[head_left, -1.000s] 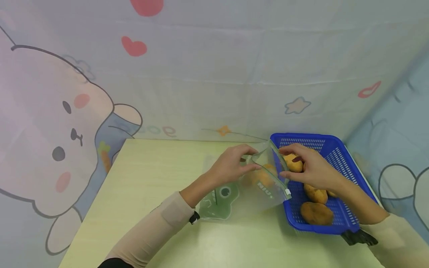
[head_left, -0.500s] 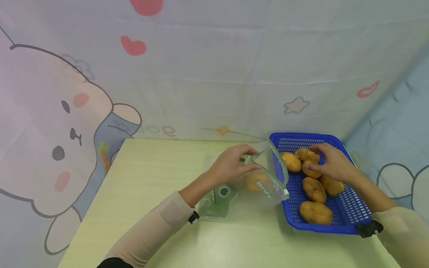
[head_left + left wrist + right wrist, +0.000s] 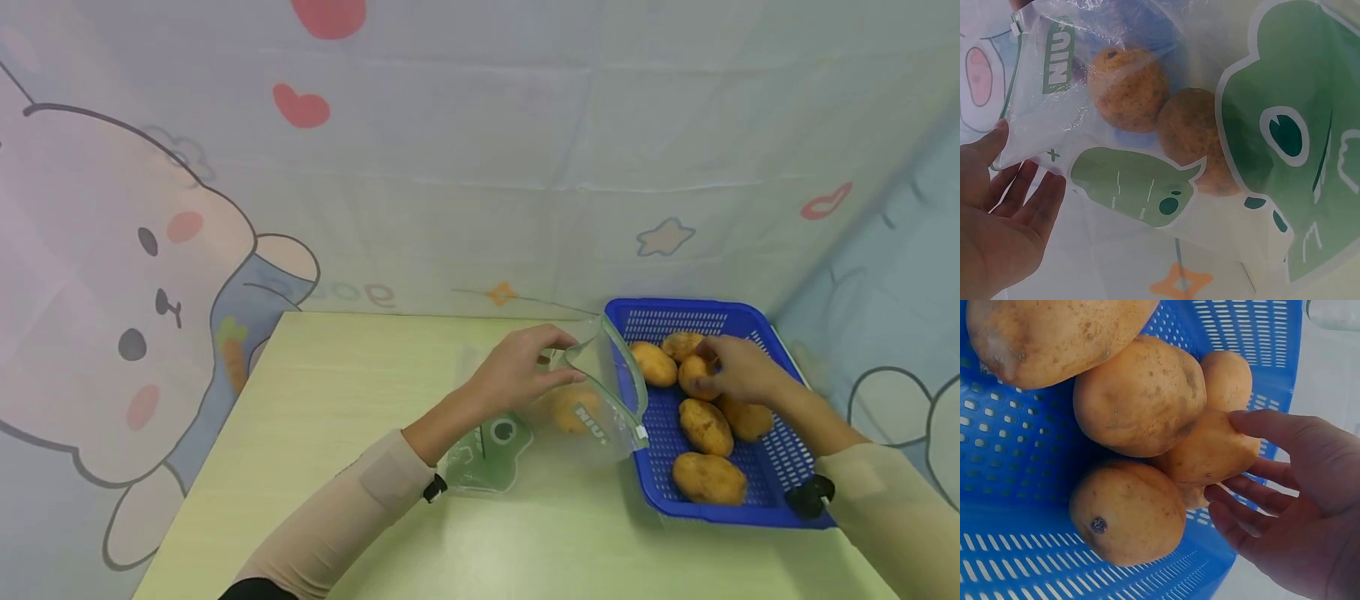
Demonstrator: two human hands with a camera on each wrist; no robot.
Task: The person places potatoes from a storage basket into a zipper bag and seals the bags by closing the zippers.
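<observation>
Holding bag, left hand (image 3: 517,375): grip pinches the open rim of the clear bag (image 3: 577,408), on the tabletop (image 3: 337,400).
Right hand (image 3: 738,367): grip curls around a potato (image 3: 693,375) inside the blue basket (image 3: 750,321).

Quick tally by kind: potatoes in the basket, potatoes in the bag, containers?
Potatoes in the basket: 6
Potatoes in the bag: 2 visible
Baskets: 1
Bags: 1
Total: 10 things, 8 of them potatoes
</observation>
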